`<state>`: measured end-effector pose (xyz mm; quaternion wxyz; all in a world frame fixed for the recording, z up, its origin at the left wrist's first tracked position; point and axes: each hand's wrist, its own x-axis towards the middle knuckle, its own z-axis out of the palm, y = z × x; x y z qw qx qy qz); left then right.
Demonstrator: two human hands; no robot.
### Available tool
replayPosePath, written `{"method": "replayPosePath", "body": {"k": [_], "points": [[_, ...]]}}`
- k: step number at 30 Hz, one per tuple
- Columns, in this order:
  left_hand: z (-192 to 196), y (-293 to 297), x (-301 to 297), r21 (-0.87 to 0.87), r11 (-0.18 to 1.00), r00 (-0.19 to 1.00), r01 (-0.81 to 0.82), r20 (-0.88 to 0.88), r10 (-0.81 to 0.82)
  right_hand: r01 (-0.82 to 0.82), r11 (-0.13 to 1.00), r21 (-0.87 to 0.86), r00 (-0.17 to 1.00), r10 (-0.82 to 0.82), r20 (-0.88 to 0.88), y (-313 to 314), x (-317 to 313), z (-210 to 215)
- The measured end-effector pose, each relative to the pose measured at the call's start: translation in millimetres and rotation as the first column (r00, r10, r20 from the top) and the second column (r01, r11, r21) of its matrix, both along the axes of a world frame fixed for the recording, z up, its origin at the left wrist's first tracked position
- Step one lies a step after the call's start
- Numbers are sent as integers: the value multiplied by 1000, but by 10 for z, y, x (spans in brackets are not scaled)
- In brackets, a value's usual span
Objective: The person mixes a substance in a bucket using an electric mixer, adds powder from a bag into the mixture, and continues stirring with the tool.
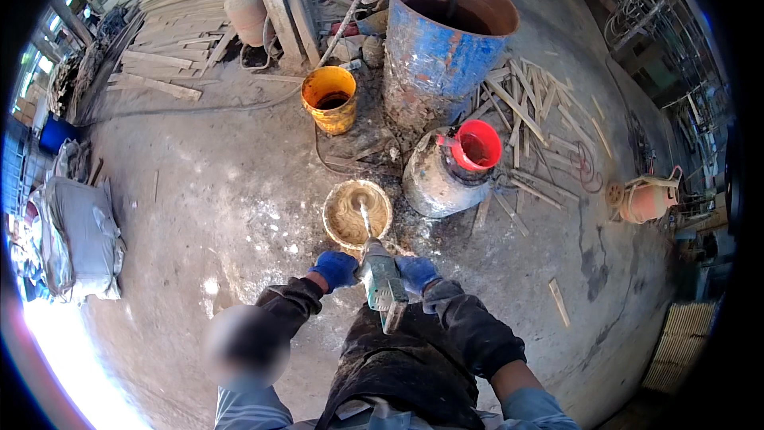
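Observation:
A grey-green power mixer (383,280) is held in front of me, its rod (365,218) reaching down into a round bucket (326,227). Wet, beige-brown paste (348,205) lies in the bucket, with ring-shaped ridges around the rod. My left hand (335,268), in a blue glove, is closed on the mixer's left side near its front. On the opposite side my right hand (417,272), also blue-gloved, grips the machine; its fingertips are partly hidden.
Beyond the bucket stand a yellow bucket (329,121), a tall blue drum (430,64) and a splattered container (434,183) carrying a red scoop (477,146). Wood strips (521,111) litter the floor at right. A grey sack (83,231) sits far left.

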<state>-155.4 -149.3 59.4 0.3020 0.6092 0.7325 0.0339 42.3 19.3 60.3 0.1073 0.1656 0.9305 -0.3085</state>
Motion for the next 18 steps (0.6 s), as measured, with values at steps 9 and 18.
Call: {"method": "replayPosePath", "body": {"k": [9,18], "points": [[22,342,434,-60,996,997,59,48,-56,-9,1000,12,994,10,-111,327,478,-16],[316,653,890,-147,980,991,131,57,-124,-8,1000,-29,996,5,-93,400,1122,-480]]}}
